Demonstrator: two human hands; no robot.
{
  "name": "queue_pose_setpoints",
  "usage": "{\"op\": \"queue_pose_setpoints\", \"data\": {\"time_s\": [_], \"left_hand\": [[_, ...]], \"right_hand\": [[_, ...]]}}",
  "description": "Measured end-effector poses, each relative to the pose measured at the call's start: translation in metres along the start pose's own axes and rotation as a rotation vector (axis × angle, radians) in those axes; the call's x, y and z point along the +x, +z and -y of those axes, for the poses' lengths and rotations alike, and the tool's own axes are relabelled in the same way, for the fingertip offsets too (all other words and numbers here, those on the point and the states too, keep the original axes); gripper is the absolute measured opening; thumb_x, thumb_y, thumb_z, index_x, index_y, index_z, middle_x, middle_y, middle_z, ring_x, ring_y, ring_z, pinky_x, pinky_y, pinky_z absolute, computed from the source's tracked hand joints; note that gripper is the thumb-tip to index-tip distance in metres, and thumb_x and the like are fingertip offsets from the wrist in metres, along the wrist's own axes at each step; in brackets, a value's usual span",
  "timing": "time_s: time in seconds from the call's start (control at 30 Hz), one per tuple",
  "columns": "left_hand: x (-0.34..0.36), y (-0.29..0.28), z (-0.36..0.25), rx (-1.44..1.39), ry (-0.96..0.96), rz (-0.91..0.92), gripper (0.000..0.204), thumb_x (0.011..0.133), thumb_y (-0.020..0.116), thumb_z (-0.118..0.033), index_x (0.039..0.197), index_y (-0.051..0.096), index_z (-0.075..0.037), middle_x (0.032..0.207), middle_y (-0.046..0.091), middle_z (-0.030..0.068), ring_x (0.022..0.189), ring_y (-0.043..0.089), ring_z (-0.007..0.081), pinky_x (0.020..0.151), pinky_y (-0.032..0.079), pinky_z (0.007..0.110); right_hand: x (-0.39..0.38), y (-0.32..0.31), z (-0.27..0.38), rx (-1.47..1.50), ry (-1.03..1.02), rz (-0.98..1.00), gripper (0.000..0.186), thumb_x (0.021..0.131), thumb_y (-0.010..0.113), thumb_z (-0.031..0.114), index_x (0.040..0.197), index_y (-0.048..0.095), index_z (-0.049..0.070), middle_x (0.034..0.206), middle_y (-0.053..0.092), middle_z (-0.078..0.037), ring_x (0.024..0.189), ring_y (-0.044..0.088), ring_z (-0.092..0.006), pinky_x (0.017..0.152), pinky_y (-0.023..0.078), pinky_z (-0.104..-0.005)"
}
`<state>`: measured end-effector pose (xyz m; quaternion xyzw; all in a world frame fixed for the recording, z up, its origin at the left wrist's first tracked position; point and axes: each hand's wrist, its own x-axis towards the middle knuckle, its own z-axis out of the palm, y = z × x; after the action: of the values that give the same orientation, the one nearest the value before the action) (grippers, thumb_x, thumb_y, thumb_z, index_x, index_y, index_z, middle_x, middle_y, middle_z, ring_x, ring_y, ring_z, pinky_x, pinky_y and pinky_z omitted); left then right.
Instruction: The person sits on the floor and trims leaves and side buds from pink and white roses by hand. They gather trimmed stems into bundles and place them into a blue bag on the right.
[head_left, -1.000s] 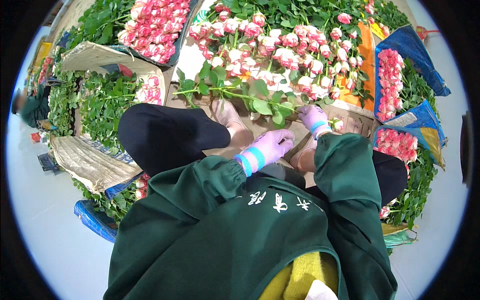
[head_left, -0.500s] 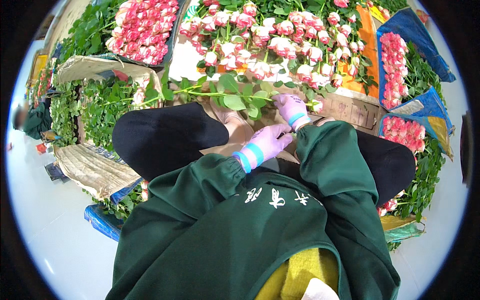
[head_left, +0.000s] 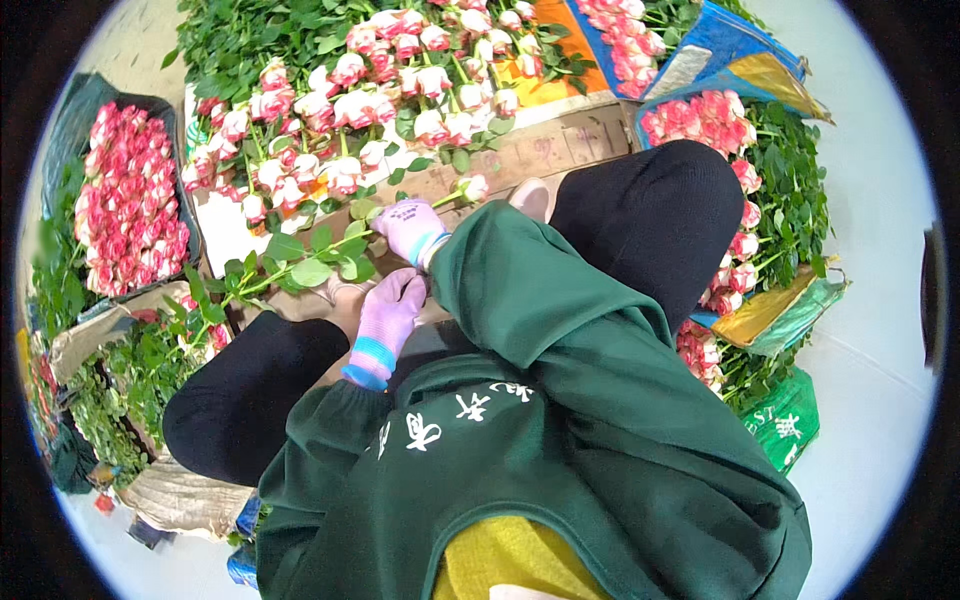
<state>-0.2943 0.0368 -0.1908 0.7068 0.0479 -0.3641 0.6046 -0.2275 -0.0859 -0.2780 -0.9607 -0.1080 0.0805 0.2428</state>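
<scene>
A single rose [head_left: 473, 187] with a pink-and-white bloom lies across in front of my lap, its leafy stem running down to the left. My right hand [head_left: 410, 228], in a lilac glove with a blue-striped cuff, is closed around that stem a little below the bloom. Just nearer to me, my left hand [head_left: 392, 305] wears a matching glove. Its thumb and fingertips are pressed together beside my right wrist, apart from the rose's stem. Whatever may be between those fingertips is too small to make out.
Loose pink-and-white roses [head_left: 355, 105] lie spread ahead on a board with white and orange sheets. A dense rose bundle [head_left: 135, 200] stands at the left. More wrapped roses [head_left: 700, 120] line the right, beside a green bag [head_left: 788, 420]. My knees [head_left: 650, 215] flank the cardboard [head_left: 560, 142].
The whole view has turned, so the roses ahead and both hands sit farther left in the picture. My right hand keeps hold of the rose; my left fingertips have drawn together.
</scene>
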Motion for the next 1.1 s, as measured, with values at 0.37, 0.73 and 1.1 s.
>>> {"op": "queue_pose_setpoints", "data": {"time_s": [0.37, 0.73, 1.1], "left_hand": [[0.008, -0.014, 0.005, 0.147, 0.002, 0.003, 0.016, 0.089, 0.053, -0.011, 0.096, 0.059, 0.002, 0.076, 0.057, -0.0003, 0.072, 0.05, 0.0065, 0.068, 0.043, 0.022], [0.016, 0.003, 0.013, -0.097, -0.031, 0.136, 0.028, 0.09, 0.055, -0.013, 0.113, 0.054, 0.003, 0.084, 0.057, -0.0006, 0.069, 0.051, 0.0047, 0.06, 0.041, 0.017], [0.028, 0.015, 0.01, -0.131, -0.021, 0.149, 0.028, 0.089, 0.058, -0.015, 0.111, 0.051, 0.001, 0.089, 0.061, 0.0069, 0.073, 0.056, 0.0103, 0.06, 0.044, 0.018]], "right_hand": [[0.008, -0.013, 0.011, 0.094, 0.101, 0.091, 0.021, 0.08, 0.051, 0.014, 0.095, 0.066, 0.012, 0.09, 0.065, -0.012, 0.087, 0.062, -0.0285, 0.074, 0.048, -0.0417], [0.02, -0.204, -0.009, 1.194, 0.278, -0.35, 0.022, 0.078, 0.068, 0.01, 0.099, 0.065, 0.003, 0.092, 0.067, -0.007, 0.079, 0.06, -0.0115, 0.069, 0.048, -0.0248], [-0.014, -0.478, -0.174, 0.872, 0.111, -1.237, 0.031, 0.083, 0.062, 0.01, 0.11, 0.058, -0.005, 0.093, 0.065, -0.015, 0.064, 0.063, -0.0173, 0.044, 0.052, -0.0263]]}}
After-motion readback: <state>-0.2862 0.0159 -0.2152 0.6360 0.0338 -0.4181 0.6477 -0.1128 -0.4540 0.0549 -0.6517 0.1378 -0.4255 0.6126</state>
